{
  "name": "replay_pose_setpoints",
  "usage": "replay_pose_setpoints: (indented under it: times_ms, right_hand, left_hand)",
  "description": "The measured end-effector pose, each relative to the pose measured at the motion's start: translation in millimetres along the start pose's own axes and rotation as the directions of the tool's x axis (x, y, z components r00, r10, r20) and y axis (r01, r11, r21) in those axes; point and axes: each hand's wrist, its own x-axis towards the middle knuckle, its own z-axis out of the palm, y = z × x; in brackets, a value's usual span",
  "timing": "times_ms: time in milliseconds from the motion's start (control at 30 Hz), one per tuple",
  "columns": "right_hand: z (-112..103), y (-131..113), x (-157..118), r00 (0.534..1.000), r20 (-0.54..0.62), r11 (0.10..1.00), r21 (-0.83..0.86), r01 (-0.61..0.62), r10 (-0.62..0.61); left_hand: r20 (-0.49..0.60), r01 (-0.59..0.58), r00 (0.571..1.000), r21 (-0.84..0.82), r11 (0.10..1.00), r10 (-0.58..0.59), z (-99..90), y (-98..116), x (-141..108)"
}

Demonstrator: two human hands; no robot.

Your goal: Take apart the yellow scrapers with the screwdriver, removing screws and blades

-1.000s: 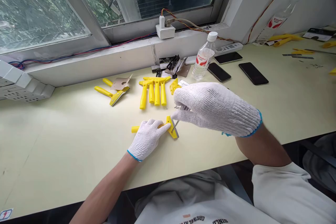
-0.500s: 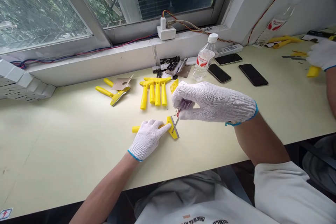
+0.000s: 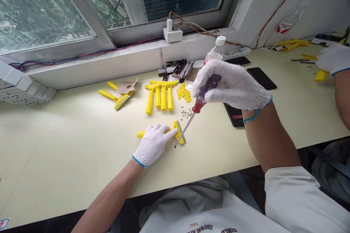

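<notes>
Gloved in white knit, my left hand (image 3: 155,140) grips a yellow scraper (image 3: 179,129) by its handle against the table, with the thumb near the head and its metal blade edge facing right. My right hand (image 3: 224,83), gloved too, is closed around the dark purple handle of a screwdriver (image 3: 186,127). Its red collar and thin shaft slant down to the left, and the tip shows just in front of the scraper head. Behind the scraper lie several small screws or nuts (image 3: 186,113) and some small yellow plates (image 3: 183,92).
Several yellow scraper handles (image 3: 163,96) lie in a row, with a finished-looking scraper (image 3: 120,98) to their left. Black packaging (image 3: 177,69), a water bottle (image 3: 216,51) and phones (image 3: 261,78) are farther back. A co-worker's gloved hand (image 3: 334,58) holds something yellow at right.
My right hand has risen and moved slightly right, lifting the screwdriver off the scraper head. The small screws, yellow plates and another phone are now uncovered. My left hand stays on the scraper.
</notes>
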Motion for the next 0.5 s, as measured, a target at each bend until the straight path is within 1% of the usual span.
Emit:
replay_pose_setpoints:
  times_ms: [33,100,133,200,267,300,367,433,500]
  right_hand:
    - [-1,7,-1,0.999,-0.028,0.998,0.056,-0.02,0.021]
    - [-1,23,-6,0.991,-0.067,0.98,0.172,-0.1,0.113]
    - [-1,33,-10,0.979,-0.081,0.962,0.218,-0.164,0.186]
    - [1,53,-20,0.931,-0.117,0.917,0.25,-0.309,0.346]
    - [1,74,-32,0.862,-0.144,0.865,0.222,-0.451,0.486]
    - [1,83,-38,0.829,-0.152,0.838,0.204,-0.506,0.538]
    - [-1,99,-47,0.784,-0.158,0.799,0.157,-0.58,0.601]
    - [-4,111,-53,0.766,-0.162,0.782,0.07,-0.62,0.622]
    - [-7,121,-57,0.76,-0.184,0.76,-0.09,-0.644,0.623]
  left_hand:
    - [-0.003,-0.001,1.0,-0.001,1.0,0.001,0.5,0,0]
    - [-0.002,-0.003,1.0,0.001,1.0,0.003,1.3,-1,0]
    - [0.001,-0.005,1.0,0.003,1.0,0.005,1.5,-1,0]
    - [0.003,-0.007,1.0,0.007,1.0,0.007,1.8,-1,0]
    - [0.001,-0.01,1.0,0.009,1.0,0.01,2.1,-2,-1]
    - [-0.001,-0.01,1.0,0.008,1.0,0.01,2.4,-2,-1]
    - [-0.008,-0.007,1.0,0.005,1.0,0.007,3.2,-2,-1]
    - [-0.012,0.001,1.0,0.006,1.0,-0.001,4.1,-2,-1]
    - [-0.012,0.004,1.0,0.009,1.0,-0.004,4.5,-2,-1]
